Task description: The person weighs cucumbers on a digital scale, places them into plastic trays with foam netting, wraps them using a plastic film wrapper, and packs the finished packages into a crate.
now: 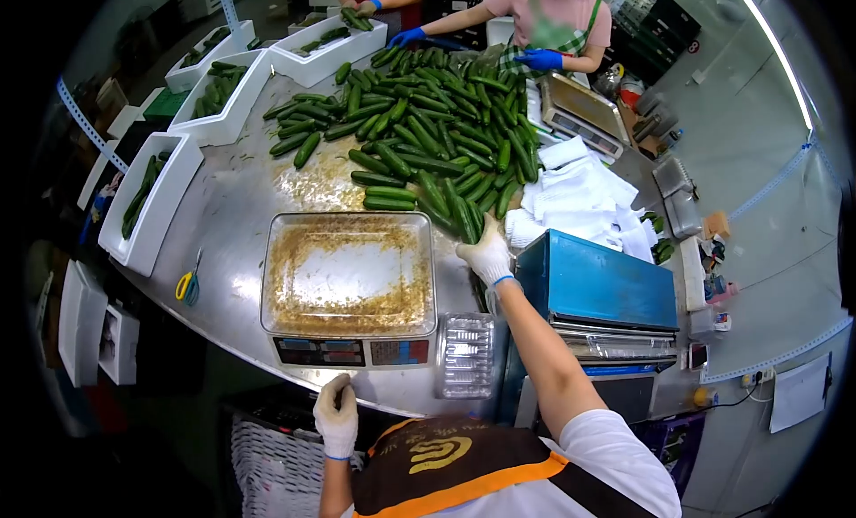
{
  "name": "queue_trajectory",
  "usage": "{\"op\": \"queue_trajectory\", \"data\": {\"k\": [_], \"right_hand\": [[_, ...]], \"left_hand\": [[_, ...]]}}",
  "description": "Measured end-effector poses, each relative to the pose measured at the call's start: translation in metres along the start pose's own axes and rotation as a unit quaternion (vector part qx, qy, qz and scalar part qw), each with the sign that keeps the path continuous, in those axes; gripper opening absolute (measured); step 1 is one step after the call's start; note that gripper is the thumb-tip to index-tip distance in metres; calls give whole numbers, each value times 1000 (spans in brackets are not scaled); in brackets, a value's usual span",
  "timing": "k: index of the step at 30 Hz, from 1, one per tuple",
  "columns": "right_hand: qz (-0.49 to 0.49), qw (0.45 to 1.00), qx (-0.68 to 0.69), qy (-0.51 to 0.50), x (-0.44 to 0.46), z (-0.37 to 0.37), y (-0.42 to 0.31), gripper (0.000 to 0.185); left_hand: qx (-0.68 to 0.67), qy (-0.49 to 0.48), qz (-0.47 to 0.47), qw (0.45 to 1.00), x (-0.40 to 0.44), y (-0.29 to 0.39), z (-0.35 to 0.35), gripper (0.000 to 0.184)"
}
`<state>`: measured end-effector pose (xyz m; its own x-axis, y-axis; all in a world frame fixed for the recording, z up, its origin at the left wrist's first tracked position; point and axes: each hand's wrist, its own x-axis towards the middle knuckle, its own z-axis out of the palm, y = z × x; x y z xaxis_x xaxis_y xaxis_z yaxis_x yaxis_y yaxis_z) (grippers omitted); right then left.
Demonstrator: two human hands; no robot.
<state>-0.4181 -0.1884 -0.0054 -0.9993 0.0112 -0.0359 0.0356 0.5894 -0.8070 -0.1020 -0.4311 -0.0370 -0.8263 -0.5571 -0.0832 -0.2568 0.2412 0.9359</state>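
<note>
While the left hand (336, 417) curls by the surface (223, 242)'s near edge, the right hand (487, 254), both grips unclear, should lift cucumbers (463, 217) gently.

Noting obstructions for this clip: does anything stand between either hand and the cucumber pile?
The scale lies between the left hand and the cucumber pile. Nothing visible stands between the right hand and the pile.
</note>
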Motion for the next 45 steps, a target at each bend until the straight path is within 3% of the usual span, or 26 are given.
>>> {"op": "queue_trajectory", "data": {"k": [2, 3, 4, 6, 9, 11, 12, 13, 14, 18, 22, 23, 25, 26, 28, 30, 32, 33, 34, 36, 40, 42, 45], "right_hand": [[13, 969, 237, -69, -6, -7, -9, 74], [120, 855, 470, -182, -6, -10, -3, 63], [222, 656, 677, -247, -17, -15, -17, 60], [201, 521, 753, -348, -37, -17, -36, 59], [191, 550, 726, -366, -41, 5, -34, 57], [106, 823, 443, -340, -50, 15, -54, 63], [46, 912, 246, -326, -57, 18, -75, 66], [-16, 955, 36, -293, -62, 27, -90, 69], [-215, 957, -91, -171, -67, 48, -88, 75], [-244, 920, -263, -158, -76, 82, -96, 82], [-300, 901, -273, -157, -77, 75, -97, 81], [-270, 902, -258, -219, -70, 63, -104, 81], [-223, 941, -152, -203, -40, 43, -99, 78], [-162, 959, -125, -194, -25, 14, -125, 74], [-210, 965, -148, -56, 30, -4, -100, 67], [-116, 990, -77, -5, 70, -23, -90, 50], [-79, 996, -50, 4, 90, -33, -83, 42], [-90, 993, -71, 4, 125, -21, -37, 42], [-37, 998, -34, -38, 131, -14, -25, 42], [-50, 983, -177, -29, 149, 12, 15, 47], [22, 968, -244, -56, 141, 51, 40, 50], [5, 948, -314, -47, 139, 64, 47, 46], [-10, 967, -244, -69, 145, 48, 52, 47]], "left_hand": [[-18, -4, 3, 1000, 2, 2, 4, 18], [-9, -10, 18, 1000, 3, 5, 5, 18], [-5, -14, 28, 999, 5, 13, 5, 18], [6, -23, 47, 999, 7, 32, 3, 17], [-4, -5, 52, 999, 6, 28, 2, 17], [-6, -2, 39, 999, 4, 26, 0, 17], [-6, -1, 33, 999, 2, 25, -1, 17], [-7, -2, 28, 1000, 2, 23, 0, 17], [-8, -3, 23, 1000, 1, 21, 1, 17], [17, 2, 27, 999, 1, 10, 1, 17], [96, 28, 36, 994, -4, -17, -7, 16], [139, 36, 54, 988, -5, -25, -11, 15], [198, 58, 99, 973, -6, -50, -19, 14], [224, 53, 75, 970, -7, -55, -24, 13], [235, 53, 49, 969, -11, -72, -28, 14], [227, 60, 39, 971, -16, -90, -28, 14], [231, 72, -4, 970, -26, -116, -22, 15], [301, 49, 10, 952, -29, -115, -21, 15], [369, 25, 24, 929, -31, -109, -19, 15], [382, 10, 31, 924, -32, -109, -16, 15], [376, 56, 61, 923, -30, -121, -13, 14], [388, 46, 54, 919, -30, -114, -13, 13], [388, 45, 46, 919, -27, -110, -12, 12]]}}
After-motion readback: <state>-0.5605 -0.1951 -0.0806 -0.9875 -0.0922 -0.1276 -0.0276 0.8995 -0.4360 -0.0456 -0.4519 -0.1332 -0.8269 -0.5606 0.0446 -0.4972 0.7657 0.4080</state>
